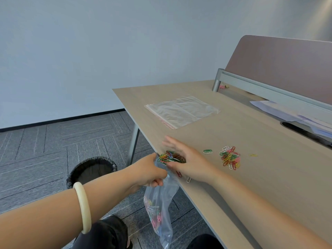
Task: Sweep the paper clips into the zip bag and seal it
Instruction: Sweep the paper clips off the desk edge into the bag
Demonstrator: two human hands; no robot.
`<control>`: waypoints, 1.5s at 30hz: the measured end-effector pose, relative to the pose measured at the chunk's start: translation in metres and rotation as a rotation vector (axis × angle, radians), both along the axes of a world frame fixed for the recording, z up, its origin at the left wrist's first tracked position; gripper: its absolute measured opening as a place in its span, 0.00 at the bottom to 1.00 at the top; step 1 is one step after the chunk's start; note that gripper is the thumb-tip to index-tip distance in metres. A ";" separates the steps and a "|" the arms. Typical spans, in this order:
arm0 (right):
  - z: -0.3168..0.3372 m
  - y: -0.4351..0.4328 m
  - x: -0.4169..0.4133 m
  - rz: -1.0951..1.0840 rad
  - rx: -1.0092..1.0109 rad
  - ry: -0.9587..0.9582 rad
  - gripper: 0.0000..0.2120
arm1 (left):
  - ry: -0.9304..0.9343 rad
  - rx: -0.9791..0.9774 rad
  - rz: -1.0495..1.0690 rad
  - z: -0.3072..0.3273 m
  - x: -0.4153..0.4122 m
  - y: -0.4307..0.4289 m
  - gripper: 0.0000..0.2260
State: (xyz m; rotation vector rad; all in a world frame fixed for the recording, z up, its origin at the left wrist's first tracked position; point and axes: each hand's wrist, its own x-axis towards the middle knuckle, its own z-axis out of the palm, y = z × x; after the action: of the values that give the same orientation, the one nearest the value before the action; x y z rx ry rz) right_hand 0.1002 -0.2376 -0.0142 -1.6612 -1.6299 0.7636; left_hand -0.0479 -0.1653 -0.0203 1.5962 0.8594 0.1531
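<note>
Zip bag (159,209) hangs off the desk's near-left edge, mouth held up at the rim, some coloured clips already sitting in its lower half. A bunch of paper clips (169,157) is right at the edge, over the mouth.

Left hand (150,172) is clenched on the bag's top, pinching the opening against the desk (251,186) edge. Right hand (186,161) is flat and spread, palm on the desktop, nothing grasped, cupped behind that bunch.

Step in hand: sweeping, mid-batch. Sealing not started.

Left to do:
- second pile (230,157) further right on the desk
- strays: a green pair (207,151), a yellow one (253,155), and a red (179,174) and a white (188,179) near the right wrist

Next move calls for keeping the mouth wide and tight under the edge; any gap and clips likely drop towards the bin (92,170) or floor.

Spare empty zip bag (181,110) lies flat further back, untouched.
</note>
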 end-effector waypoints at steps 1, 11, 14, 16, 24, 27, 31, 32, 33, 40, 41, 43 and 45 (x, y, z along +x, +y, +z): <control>0.003 -0.001 0.004 -0.022 0.014 0.032 0.34 | 0.003 0.003 0.002 0.000 0.000 0.000 0.18; 0.015 -0.038 0.051 0.012 -0.190 -0.575 0.48 | 0.012 0.016 -0.018 0.002 -0.002 0.000 0.21; 0.004 -0.031 0.048 0.034 -0.156 -0.601 0.46 | 0.019 0.020 -0.018 0.003 -0.001 -0.002 0.19; 0.002 -0.024 0.043 0.027 -0.150 -0.525 0.45 | 0.016 0.015 -0.013 0.004 -0.001 -0.003 0.19; 0.000 0.002 0.028 0.032 -0.118 -0.074 0.39 | 0.016 0.023 0.018 0.007 0.000 -0.002 0.16; -0.003 0.007 0.024 0.025 -0.073 -0.051 0.36 | 0.009 0.015 0.012 0.011 0.000 -0.002 0.13; -0.002 0.008 0.014 0.031 -0.043 -0.006 0.32 | 0.016 0.016 0.018 0.015 -0.002 -0.003 0.15; 0.001 0.006 0.015 0.029 -0.036 0.006 0.32 | 0.014 0.012 0.020 0.014 -0.003 -0.003 0.15; 0.006 0.004 0.018 0.022 -0.028 0.010 0.31 | 0.014 0.006 0.019 0.014 -0.003 -0.002 0.14; 0.018 -0.019 0.054 -0.071 -0.126 -0.457 0.34 | 0.044 0.015 0.022 0.010 -0.006 -0.001 0.32; 0.014 -0.017 0.053 -0.067 -0.122 -0.480 0.32 | 0.044 0.019 0.017 0.011 -0.005 -0.001 0.31; 0.007 -0.011 0.049 -0.052 -0.067 -0.457 0.26 | 0.032 0.023 0.009 0.012 -0.004 -0.002 0.27; 0.003 -0.004 0.043 -0.039 0.003 -0.415 0.21 | 0.024 0.014 0.001 0.012 -0.004 -0.003 0.23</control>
State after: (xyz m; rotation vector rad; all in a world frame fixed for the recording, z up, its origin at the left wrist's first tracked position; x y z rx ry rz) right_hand 0.1431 -0.2416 -0.0107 -1.9366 -1.8645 0.4117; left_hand -0.0520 -0.1680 -0.0080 1.6133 0.8798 0.1412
